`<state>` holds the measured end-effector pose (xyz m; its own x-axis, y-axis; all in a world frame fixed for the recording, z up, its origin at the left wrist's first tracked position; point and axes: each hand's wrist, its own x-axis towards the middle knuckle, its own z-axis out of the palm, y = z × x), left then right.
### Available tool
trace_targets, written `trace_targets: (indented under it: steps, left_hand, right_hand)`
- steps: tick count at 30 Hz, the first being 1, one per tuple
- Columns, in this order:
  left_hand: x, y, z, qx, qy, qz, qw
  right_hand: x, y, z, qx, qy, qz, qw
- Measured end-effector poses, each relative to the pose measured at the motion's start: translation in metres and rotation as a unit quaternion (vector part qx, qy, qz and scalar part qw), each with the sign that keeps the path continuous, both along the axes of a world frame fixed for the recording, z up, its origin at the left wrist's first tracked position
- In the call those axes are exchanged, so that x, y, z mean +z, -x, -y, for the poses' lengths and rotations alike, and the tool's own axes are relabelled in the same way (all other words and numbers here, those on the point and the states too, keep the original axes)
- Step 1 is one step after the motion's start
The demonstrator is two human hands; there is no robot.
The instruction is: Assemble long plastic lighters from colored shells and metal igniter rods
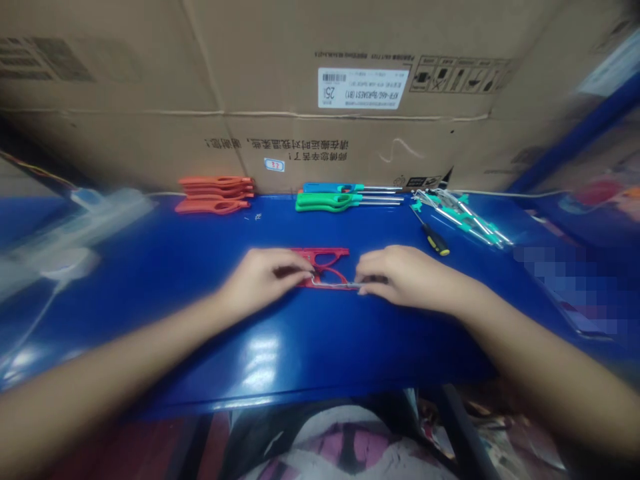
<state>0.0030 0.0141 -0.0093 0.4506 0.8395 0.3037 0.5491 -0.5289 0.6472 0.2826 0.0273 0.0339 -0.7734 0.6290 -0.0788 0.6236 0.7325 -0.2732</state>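
Note:
Two red plastic lighter handle halves (330,256) lie on the blue table in front of me, one behind the other. Over the nearer half, my left hand (273,277) pinches a small part by a thin pale wire (320,283); the part itself is mostly behind my fingers. At the right end of that half, my right hand (395,273) has its fingertips closed round a thin metal lighter tube (353,285), which runs leftward along the shell. Much of the tube is hidden by the fingers.
Orange lighter handles (215,195) are stacked at the back left. Green lighters (327,202) and a blue one (330,187) lie back centre. Several metal tubes with teal collars (465,217) and a screwdriver (435,239) are back right. A cardboard sheet (270,87) stands behind.

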Motion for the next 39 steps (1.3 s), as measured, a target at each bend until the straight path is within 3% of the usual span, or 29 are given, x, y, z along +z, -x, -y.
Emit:
trace_targets:
  steps: [7,16,23,28,34,39]
  left_hand:
    - [-0.001,0.002,0.0,-0.001,-0.016,-0.022,1.0]
    - [-0.005,-0.003,0.001,-0.023,-0.047,-0.015,0.998]
    - [-0.007,-0.009,0.005,-0.027,-0.049,-0.009,0.998]
    - [-0.01,-0.008,0.003,-0.032,-0.069,-0.007,0.997]
    - [-0.014,-0.004,0.0,-0.058,-0.121,-0.009,0.991]
    - [-0.016,-0.004,-0.001,-0.077,-0.151,-0.003,0.986]
  right_hand:
    - [0.003,0.002,0.001,0.004,-0.012,-0.01,1.0]
    - [-0.011,0.009,-0.003,-0.096,0.077,-0.105,0.987]
    - [-0.009,0.016,-0.004,-0.156,0.121,-0.076,0.977]
    - [-0.011,0.012,-0.008,-0.139,0.123,-0.098,0.978]
    - [-0.014,0.006,-0.005,-0.029,0.063,-0.161,0.985]
    - [-0.021,0.017,0.006,-0.019,0.035,-0.153,0.987]
